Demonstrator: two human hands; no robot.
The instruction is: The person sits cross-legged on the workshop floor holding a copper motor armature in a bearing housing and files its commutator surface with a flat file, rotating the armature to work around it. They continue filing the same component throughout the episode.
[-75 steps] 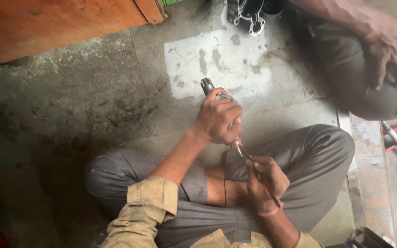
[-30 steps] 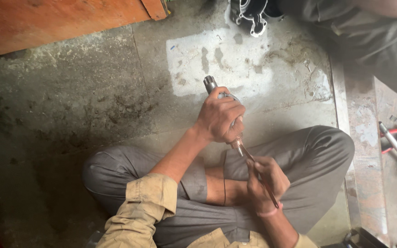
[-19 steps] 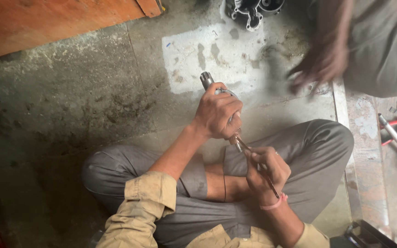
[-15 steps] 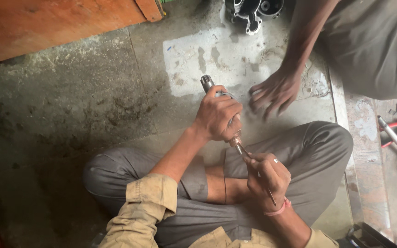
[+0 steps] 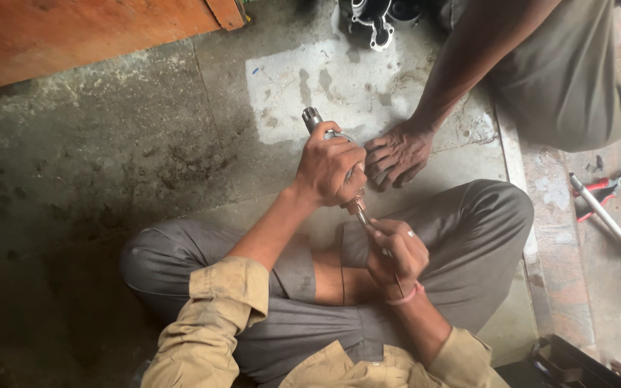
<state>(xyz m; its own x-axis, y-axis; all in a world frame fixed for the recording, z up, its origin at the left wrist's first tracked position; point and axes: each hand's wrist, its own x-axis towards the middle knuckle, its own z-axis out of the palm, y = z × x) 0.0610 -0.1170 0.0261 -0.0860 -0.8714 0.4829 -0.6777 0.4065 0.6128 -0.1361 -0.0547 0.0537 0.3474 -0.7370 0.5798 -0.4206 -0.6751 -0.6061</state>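
Left hand (image 5: 333,167) grips a metal shaft (image 5: 313,118); right hand (image 5: 395,248) holds a thin tool (image 5: 397,282) at its lower end

The person wears a tan, worn shirt with sleeves rolled above the elbows; the left cuff (image 5: 228,291) forms a thick folded band, and a small pale button sits on the front placket. Grey trousers (image 5: 468,237) cover both legs, creased and dusty, the left leg pushed up to bare the knee. The right hand (image 5: 397,251) has a pink band (image 5: 405,296) round its wrist, just behind the grip, and a pale ring on one finger. The left hand (image 5: 332,169) is bare.
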